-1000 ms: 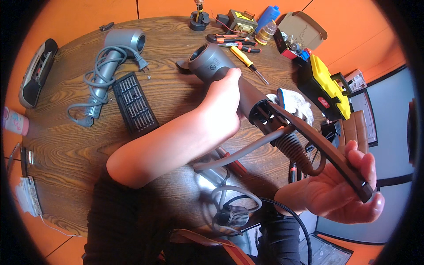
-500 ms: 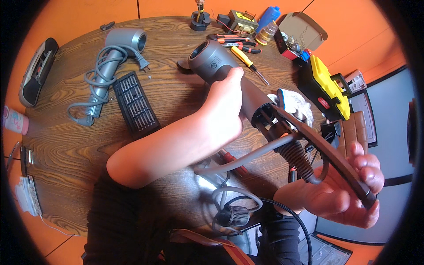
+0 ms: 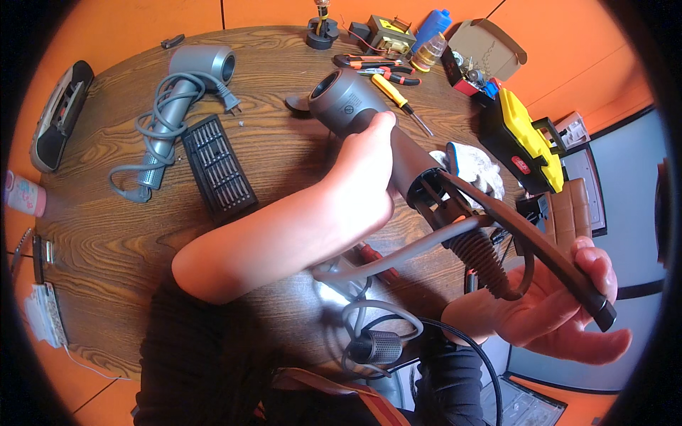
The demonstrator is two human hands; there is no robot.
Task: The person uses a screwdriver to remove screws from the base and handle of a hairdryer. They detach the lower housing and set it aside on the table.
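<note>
My left hand (image 3: 362,163) is wrapped round the handle of a grey hair dryer (image 3: 341,99), its round head pointing to the upper left. The handle's lower end is opened up, with inner parts and a ribbed cord sleeve (image 3: 479,259) exposed. A grey power cord (image 3: 412,248) curves away from there. From the handle end, a long dark strip (image 3: 540,252) runs down to the right, slightly bowed. My right hand (image 3: 547,312) lies behind its far end, thumb stretched out and fingers against the strip without closing round it.
Another hair dryer (image 3: 169,117) with wrapped cord lies left, beside a screwdriver bit case (image 3: 219,167). Pliers (image 3: 383,71), a yellow screwdriver (image 3: 399,103), gloves (image 3: 476,174) and a yellow-black toolbox (image 3: 522,142) are at the right. A red-handled tool (image 3: 376,261) and perforated cylinder (image 3: 383,348) sit nearer.
My right thumb has come off the strip and stretched outward; the fingers have loosened. The strip now bows more. The hair dryer has shifted slightly right and down in my left hand.
</note>
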